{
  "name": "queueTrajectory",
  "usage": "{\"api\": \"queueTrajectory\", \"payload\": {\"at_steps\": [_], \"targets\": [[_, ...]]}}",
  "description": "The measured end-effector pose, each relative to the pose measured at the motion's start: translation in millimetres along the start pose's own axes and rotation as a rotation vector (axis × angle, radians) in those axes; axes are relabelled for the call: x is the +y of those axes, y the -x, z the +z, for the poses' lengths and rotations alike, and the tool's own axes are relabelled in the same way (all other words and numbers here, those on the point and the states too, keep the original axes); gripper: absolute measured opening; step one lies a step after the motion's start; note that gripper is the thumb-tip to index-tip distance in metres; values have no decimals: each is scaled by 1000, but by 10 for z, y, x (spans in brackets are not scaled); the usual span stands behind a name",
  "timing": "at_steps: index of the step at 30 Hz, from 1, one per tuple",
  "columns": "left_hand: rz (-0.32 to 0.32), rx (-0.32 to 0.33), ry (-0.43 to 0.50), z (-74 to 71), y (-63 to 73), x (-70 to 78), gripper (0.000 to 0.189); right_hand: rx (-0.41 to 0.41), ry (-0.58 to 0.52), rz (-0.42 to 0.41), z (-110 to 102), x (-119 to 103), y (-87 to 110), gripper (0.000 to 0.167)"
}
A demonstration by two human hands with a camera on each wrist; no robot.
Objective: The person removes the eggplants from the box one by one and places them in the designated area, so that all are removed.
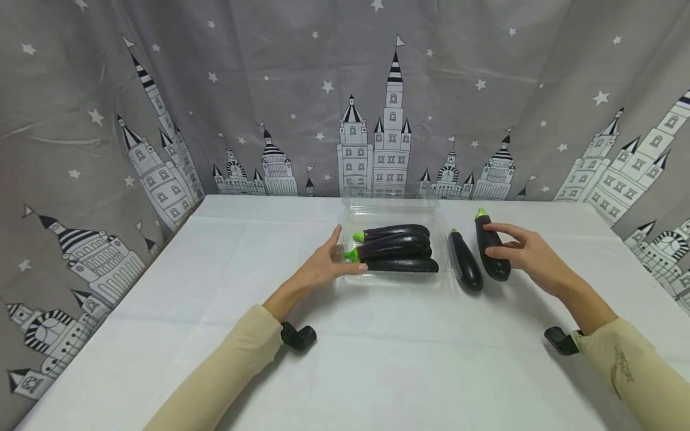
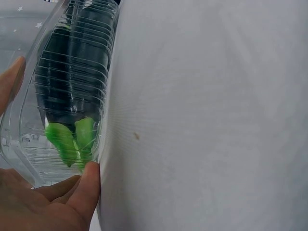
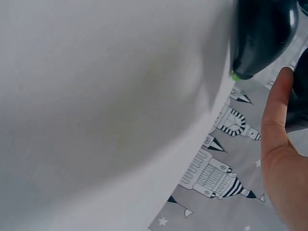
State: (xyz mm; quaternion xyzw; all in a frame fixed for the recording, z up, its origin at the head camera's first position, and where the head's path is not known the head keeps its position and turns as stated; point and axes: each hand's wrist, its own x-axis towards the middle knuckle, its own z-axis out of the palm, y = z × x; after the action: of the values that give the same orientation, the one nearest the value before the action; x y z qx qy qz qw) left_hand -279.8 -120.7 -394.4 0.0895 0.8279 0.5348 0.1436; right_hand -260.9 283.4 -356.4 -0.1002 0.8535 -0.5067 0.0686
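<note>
A clear plastic container with its lid folded back holds several dark purple eggplants with green stems. My left hand holds the container's left end, thumb along the front wall and fingers at the left side. In the left wrist view, the thumb presses low on the ribbed wall, close to the green stems. Right of the container, my right hand pinches an eggplant between thumb and fingers. Another eggplant lies between that one and the container.
The white table runs up to a grey curtain printed with castles and stars. The raised transparent lid stands at the container's back, close to the curtain. Black wrist devices sit at both sleeve cuffs.
</note>
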Motion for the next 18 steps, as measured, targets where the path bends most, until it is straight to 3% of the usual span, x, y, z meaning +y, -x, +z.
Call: {"api": "queueTrajectory", "payload": {"at_steps": [18], "targets": [[9,0,3,6,10,16,117,-67,112,61,64,159,-127,62]]}}
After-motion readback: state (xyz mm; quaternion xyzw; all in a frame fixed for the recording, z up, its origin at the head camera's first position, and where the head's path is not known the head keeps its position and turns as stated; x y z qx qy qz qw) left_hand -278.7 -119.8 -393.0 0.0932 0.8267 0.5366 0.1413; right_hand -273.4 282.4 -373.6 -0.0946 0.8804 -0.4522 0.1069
